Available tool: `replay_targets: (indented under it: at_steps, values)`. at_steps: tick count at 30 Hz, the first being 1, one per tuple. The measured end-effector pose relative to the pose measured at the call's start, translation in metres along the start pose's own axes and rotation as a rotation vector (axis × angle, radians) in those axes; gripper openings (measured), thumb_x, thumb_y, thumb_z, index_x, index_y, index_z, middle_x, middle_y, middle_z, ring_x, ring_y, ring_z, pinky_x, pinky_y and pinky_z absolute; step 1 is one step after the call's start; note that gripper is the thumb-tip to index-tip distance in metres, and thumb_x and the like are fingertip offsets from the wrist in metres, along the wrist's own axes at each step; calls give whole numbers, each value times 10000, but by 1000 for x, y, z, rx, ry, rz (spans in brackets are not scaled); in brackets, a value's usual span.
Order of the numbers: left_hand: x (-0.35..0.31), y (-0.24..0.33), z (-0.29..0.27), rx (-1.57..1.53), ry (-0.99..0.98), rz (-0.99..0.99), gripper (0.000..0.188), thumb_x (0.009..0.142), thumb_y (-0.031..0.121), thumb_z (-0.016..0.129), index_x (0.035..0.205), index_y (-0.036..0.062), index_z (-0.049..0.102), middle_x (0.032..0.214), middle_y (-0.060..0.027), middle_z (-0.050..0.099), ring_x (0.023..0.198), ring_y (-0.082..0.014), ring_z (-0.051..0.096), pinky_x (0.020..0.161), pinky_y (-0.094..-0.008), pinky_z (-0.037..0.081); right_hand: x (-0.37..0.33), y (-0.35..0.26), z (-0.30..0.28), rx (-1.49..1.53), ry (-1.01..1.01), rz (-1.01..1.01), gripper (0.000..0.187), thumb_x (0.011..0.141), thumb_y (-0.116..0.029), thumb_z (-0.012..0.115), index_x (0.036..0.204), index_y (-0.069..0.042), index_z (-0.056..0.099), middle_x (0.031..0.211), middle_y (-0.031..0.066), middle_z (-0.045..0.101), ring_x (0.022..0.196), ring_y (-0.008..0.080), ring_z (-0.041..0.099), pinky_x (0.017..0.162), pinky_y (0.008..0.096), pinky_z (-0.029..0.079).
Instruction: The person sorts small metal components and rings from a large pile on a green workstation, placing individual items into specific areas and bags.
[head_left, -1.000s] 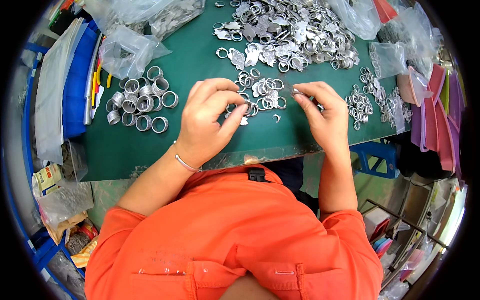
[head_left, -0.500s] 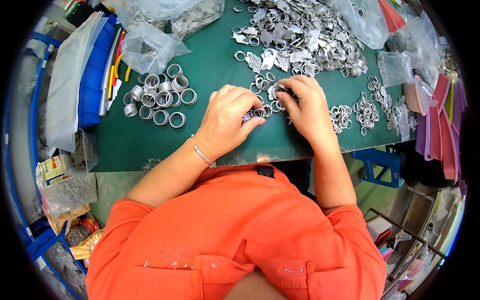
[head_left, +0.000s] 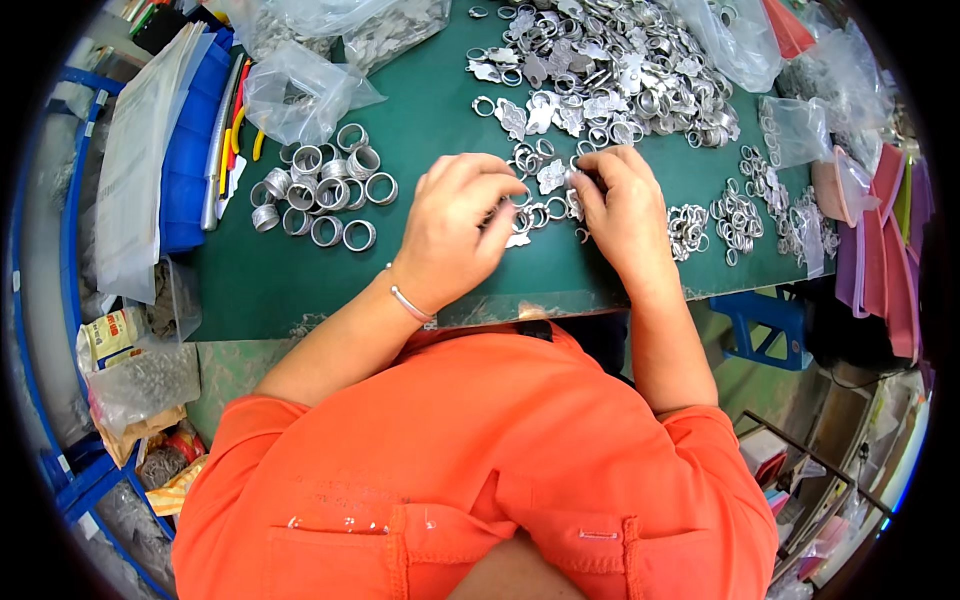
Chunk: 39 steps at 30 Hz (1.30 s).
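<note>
Both of my forearms extend forward from the lower edge of the view and converge over the table. My left hand [head_left: 455, 225] is positioned palm inward, fingers curled, with the thumb and forefinger nearly meeting at the left side of a small cluster of silver-grey rings [head_left: 551, 178]. I cannot determine whether a ring is gripped between them. My right hand [head_left: 622, 205] is positioned at the right side of the cluster, fingers bent, thumb close to the forefinger; its grip is hidden. The cluster lies between the hands, near the front edge. A bangle [head_left: 411, 304] encircles my left wrist.

The work surface is a green table [head_left: 300, 290] with a worn front edge. A large heap of rings [head_left: 640, 75] covers the far side. Wide bands [head_left: 331, 193] are grouped to the left; smaller ring groups [head_left: 688, 232] lie to the right. A clear plastic bag [head_left: 310, 95] sits behind the bands. A blue bin [head_left: 190, 150] adjoins the left side. A blue stool [head_left: 740, 318] stands below the table at right, near pink and purple trays [head_left: 882, 235].
</note>
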<state>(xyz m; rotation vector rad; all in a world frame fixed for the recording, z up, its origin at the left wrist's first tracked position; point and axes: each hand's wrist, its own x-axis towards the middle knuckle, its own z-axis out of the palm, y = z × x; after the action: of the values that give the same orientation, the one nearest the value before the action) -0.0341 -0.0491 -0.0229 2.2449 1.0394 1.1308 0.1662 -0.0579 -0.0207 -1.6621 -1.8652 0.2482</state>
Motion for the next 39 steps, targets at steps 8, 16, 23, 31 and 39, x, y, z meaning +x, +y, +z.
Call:
replay_targets:
  at_steps: [8, 16, 23, 31, 39]
  values:
    - [-4, 2, 2, 43, -48, 13, 222, 665, 15, 741, 867, 60, 661, 893, -62, 608, 830, -232, 563, 710, -336, 447, -5, -6, -14, 296, 81, 47, 100, 761, -48, 685, 825, 9, 633, 841, 116, 605, 840, 311, 584, 777, 387, 473]
    - [-3, 5, -2, -153, 41, -87, 158, 763, -84, 666, 905, -15, 667, 871, -91, 622, 687, -135, 603, 607, -232, 496, -13, -14, 2, -41, 33, -144, 94, 747, -100, 656, 825, -54, 631, 883, 73, 590, 863, 278, 552, 729, 400, 436]
    - [2, 12, 5, -159, 45, -66, 160, 724, -68, 696, 855, 19, 669, 822, -101, 632, 678, -195, 600, 586, -266, 491, -12, -3, -18, 74, 79, -104, 98, 752, -47, 634, 847, -23, 632, 872, 107, 614, 848, 301, 580, 744, 401, 464]
    - [-3, 14, 5, -244, 30, -104, 148, 757, -61, 698, 891, -15, 655, 893, -87, 619, 679, -114, 595, 580, -218, 477, -45, 76, -78, 136, 155, 152, 215, 814, -7, 571, 1025, -5, 610, 1109, 162, 609, 1029, 301, 586, 909, 350, 446]
    - [22, 47, 30, -91, -144, 284, 181, 694, -8, 730, 842, 51, 644, 833, -74, 632, 749, -237, 608, 675, -320, 474, -58, 50, -52, -100, -1, -14, 399, 798, -222, 679, 1137, -41, 573, 1221, 157, 516, 1172, 359, 439, 1002, 439, 347]
